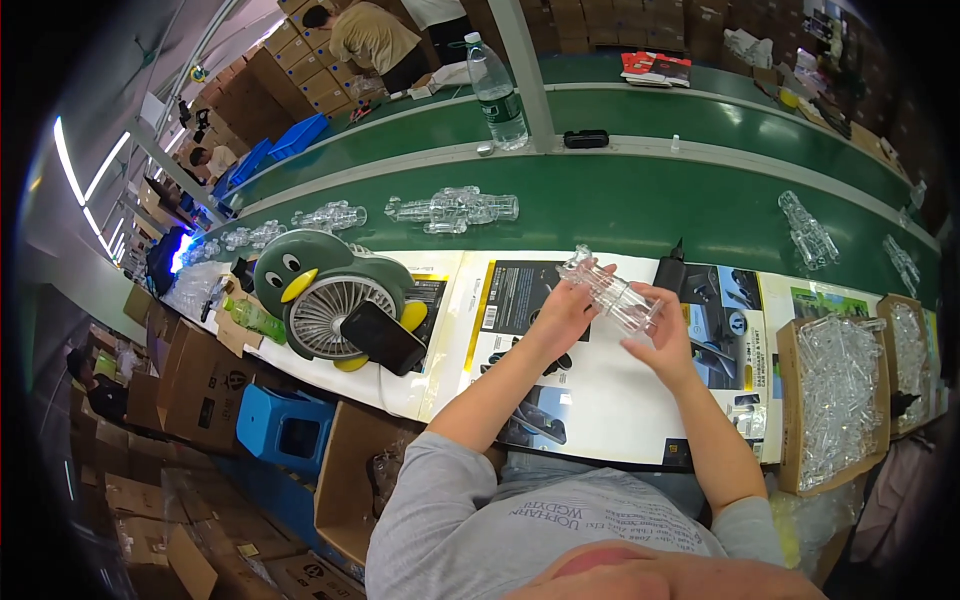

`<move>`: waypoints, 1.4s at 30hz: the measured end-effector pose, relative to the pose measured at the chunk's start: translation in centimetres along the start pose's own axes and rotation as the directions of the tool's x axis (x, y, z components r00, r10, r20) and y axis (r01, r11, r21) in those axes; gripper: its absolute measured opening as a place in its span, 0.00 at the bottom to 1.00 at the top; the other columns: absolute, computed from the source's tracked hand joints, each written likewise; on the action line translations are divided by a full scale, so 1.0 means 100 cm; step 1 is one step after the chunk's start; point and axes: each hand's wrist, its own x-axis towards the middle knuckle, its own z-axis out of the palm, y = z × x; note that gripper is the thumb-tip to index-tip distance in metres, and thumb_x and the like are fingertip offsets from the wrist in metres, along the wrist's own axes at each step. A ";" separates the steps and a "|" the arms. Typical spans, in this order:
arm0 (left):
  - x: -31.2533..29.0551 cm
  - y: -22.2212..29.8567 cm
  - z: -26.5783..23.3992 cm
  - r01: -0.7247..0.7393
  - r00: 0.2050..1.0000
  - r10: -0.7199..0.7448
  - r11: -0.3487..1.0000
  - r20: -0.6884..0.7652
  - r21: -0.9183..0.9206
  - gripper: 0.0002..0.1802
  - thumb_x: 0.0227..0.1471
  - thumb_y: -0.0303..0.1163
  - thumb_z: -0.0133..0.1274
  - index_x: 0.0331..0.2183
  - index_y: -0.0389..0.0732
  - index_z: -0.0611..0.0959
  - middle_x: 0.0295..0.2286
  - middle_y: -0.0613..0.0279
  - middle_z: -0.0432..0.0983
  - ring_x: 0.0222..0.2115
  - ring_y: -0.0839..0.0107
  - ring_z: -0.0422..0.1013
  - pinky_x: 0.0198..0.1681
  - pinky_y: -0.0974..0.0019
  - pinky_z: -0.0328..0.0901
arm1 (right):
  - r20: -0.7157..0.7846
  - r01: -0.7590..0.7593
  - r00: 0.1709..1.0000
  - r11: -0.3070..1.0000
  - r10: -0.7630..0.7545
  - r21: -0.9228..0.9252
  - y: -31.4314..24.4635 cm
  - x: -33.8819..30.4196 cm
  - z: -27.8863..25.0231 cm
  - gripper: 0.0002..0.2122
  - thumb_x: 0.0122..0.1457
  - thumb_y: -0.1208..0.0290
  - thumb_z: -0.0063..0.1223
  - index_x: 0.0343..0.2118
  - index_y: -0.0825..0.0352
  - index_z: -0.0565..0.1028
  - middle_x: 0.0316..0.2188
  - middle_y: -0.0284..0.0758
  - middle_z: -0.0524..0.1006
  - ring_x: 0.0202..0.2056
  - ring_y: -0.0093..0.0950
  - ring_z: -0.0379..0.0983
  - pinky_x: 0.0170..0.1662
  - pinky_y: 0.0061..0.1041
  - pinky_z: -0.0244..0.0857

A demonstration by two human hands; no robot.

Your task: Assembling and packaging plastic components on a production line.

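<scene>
A transparent plastic assembly (612, 297) with a knobbly far end is held tilted between my two hands above the white worktop. My left hand (568, 308) is closed around its far-left part. On its near-right end, my right hand (664, 335) grips with thumb and fingers. Under them, printed packaging sheets (520, 300) lie on the worktop. Similar transparent assemblies lie on the green conveyor belt: one beyond my left hand (455, 209), another farther left (330, 216), and one to the right (808, 230).
A green penguin-shaped fan (340, 290) with a phone (383, 337) against it stands at the left. At the right, a cardboard box (790, 410) holds many transparent parts. A water bottle (495, 95) stands on the far ledge, and a blue stool (285, 428) is below left. Several people work farther off.
</scene>
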 end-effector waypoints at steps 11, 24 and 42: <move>-0.002 0.017 0.001 -0.079 0.984 0.061 0.991 -0.166 -0.105 0.14 0.53 0.26 0.46 0.42 0.37 0.64 0.45 0.47 0.66 0.46 0.55 0.66 0.50 0.58 0.63 | 0.138 0.134 0.988 0.862 -0.075 -0.489 -0.012 -0.003 0.006 0.35 0.37 0.72 0.64 0.52 0.62 0.60 0.54 0.37 0.59 0.52 0.33 0.59 0.49 0.29 0.62; -0.009 0.024 0.007 -0.323 0.814 0.557 0.202 0.163 0.925 0.37 0.42 0.28 0.55 0.53 0.42 0.57 0.52 0.51 0.56 0.56 0.57 0.52 0.56 0.57 0.50 | -0.237 -0.049 0.971 0.974 -0.006 -0.223 -0.004 -0.006 0.006 0.29 0.45 0.76 0.56 0.51 0.63 0.56 0.48 0.39 0.64 0.48 0.28 0.64 0.45 0.24 0.64; 0.001 0.014 0.006 -0.330 0.721 0.586 -0.180 0.370 0.927 0.30 0.32 0.28 0.63 0.42 0.39 0.71 0.38 0.54 0.68 0.40 0.56 0.64 0.45 0.59 0.59 | -0.111 -0.090 0.994 0.728 0.020 -0.680 -0.050 0.021 -0.036 0.18 0.51 0.75 0.49 0.47 0.61 0.68 0.40 0.36 0.71 0.41 0.26 0.67 0.42 0.26 0.63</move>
